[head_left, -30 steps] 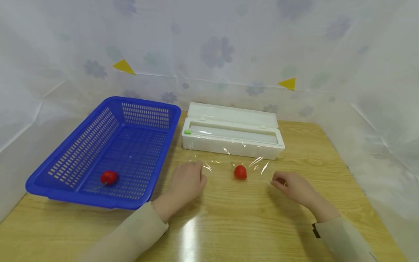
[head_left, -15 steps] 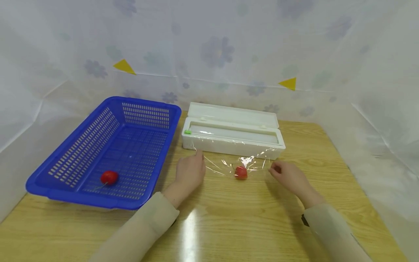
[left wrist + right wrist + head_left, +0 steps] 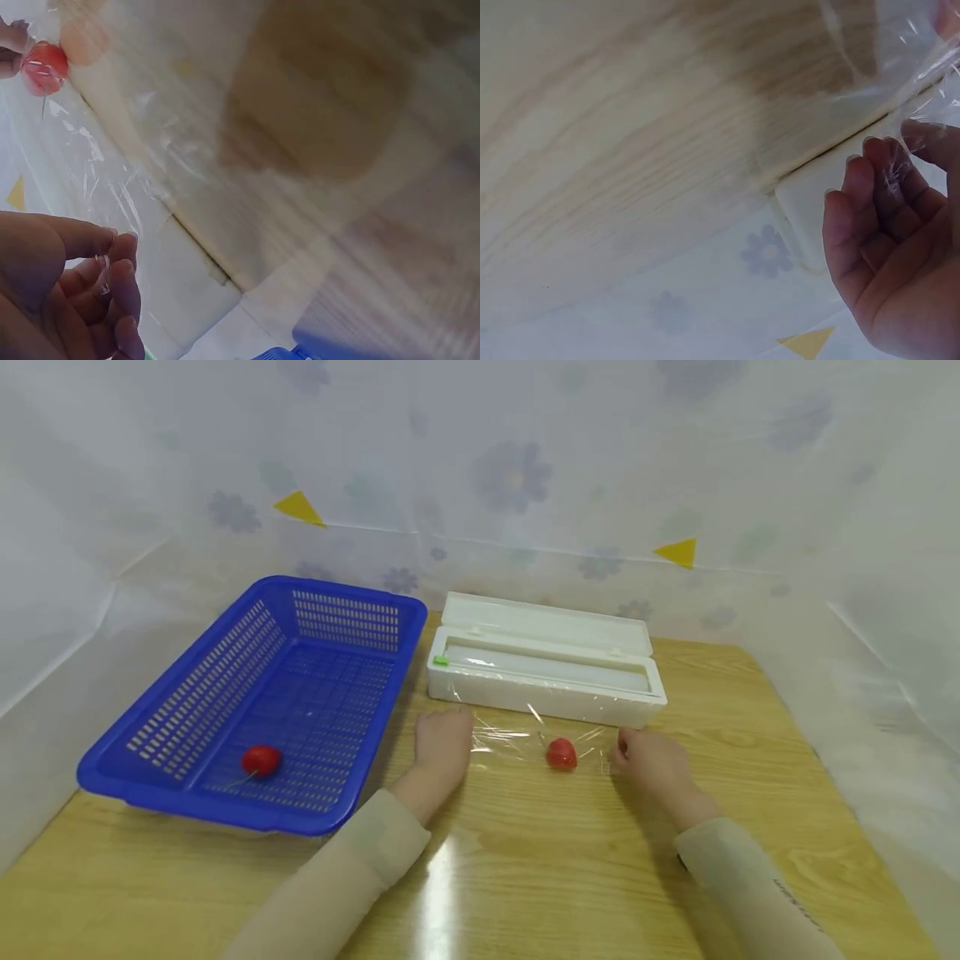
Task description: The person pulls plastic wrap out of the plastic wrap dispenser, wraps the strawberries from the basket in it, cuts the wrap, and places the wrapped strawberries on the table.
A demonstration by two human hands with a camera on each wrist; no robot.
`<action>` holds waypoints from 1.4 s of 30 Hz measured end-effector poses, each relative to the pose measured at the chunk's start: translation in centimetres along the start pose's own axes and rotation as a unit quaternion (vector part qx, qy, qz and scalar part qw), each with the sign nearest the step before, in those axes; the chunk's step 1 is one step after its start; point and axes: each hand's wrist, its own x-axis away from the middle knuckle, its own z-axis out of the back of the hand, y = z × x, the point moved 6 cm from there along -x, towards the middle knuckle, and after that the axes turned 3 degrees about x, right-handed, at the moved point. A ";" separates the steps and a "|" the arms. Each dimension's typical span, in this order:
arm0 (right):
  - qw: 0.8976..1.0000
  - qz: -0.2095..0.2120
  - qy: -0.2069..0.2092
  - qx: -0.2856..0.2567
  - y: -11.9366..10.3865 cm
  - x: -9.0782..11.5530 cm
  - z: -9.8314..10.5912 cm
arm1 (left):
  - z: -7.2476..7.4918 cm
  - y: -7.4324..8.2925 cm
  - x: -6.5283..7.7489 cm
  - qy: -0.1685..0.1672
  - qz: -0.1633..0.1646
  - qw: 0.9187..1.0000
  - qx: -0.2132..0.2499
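A sheet of clear cling film [image 3: 504, 740] lies between my two hands, in front of the white film box. Under or against the film is a small red radish [image 3: 561, 755] with a thin tail, resting near the table's middle. My left hand [image 3: 442, 745] pinches the film's left edge between thumb and fingertips, which shows in the left wrist view. On the other side my right hand [image 3: 654, 765] holds the right edge, and bunched film [image 3: 894, 169] shows among its curled fingers. How far the film wraps the radish is hard to tell.
Just behind the hands stands the white cling film box [image 3: 540, 693], lid raised, a green slider [image 3: 441, 661] at its left end. A blue slotted basket [image 3: 180, 806] on the left holds another red radish [image 3: 261, 761]. A flowered curtain [image 3: 510, 477] encloses the wooden table [image 3: 525, 877].
My left hand has moved forward, and the right hand slightly left and forward. The film has come down lower over the radish. The head view has shifted a little.
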 end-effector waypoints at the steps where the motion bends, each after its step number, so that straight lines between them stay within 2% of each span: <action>1: 1.000 0.004 0.009 0.004 -0.1 0.0 -0.1 | 0.0 0.1 -0.1 0.000 -0.001 1.000 -0.004; 4: 0.998 0.027 0.045 0.026 -0.5 0.0 -0.2 | -0.4 0.5 -0.3 -0.006 -0.008 1.000 -0.017; 8: 0.990 0.075 0.107 0.055 -1.3 0.2 0.1 | -0.6 1.3 -0.4 -0.018 -0.045 0.998 -0.034; 10: 0.986 0.094 0.124 0.056 -1.7 0.2 0.3 | -0.6 1.6 -0.3 -0.023 -0.065 0.997 -0.032; 15: 0.985 0.108 0.119 0.056 -1.8 0.2 0.8 | -0.6 2.1 -0.2 -0.053 -0.077 0.995 -0.023; 19: 0.981 0.128 0.138 0.052 -2.9 1.1 1.8 | 0.2 2.6 0.2 -0.062 -0.075 0.995 -0.010; 22: 0.977 0.168 0.128 0.035 -4.7 1.9 1.8 | 0.9 4.1 0.6 -0.059 -0.121 0.991 0.014; 24: 0.977 0.189 0.096 0.017 -5.9 2.1 1.4 | 0.7 5.5 0.8 -0.070 -0.163 0.984 0.023; 26: 0.980 0.189 0.062 0.002 -6.6 1.9 0.6 | 0.0 6.5 0.8 -0.086 -0.194 0.977 0.019; 27: 0.981 0.185 0.052 -0.005 -6.8 1.7 0.2 | -0.5 6.8 0.7 -0.098 -0.198 0.975 0.013; 30: 0.984 0.171 0.042 -0.022 -7.0 1.0 -0.5 | -2.1 7.2 0.2 -0.109 -0.190 0.976 -0.012; 33: 0.983 0.169 0.060 -0.022 -7.2 0.4 -0.9 | -3.0 7.1 -0.5 -0.091 -0.177 0.980 -0.031; 37: 0.981 0.163 0.097 -0.028 -7.3 0.1 -1.0 | -3.1 7.3 -1.0 -0.060 -0.175 0.982 -0.034; 42: 0.984 0.129 0.112 -0.041 -6.9 0.3 -0.8 | -3.0 7.7 -0.8 -0.058 -0.189 0.978 -0.059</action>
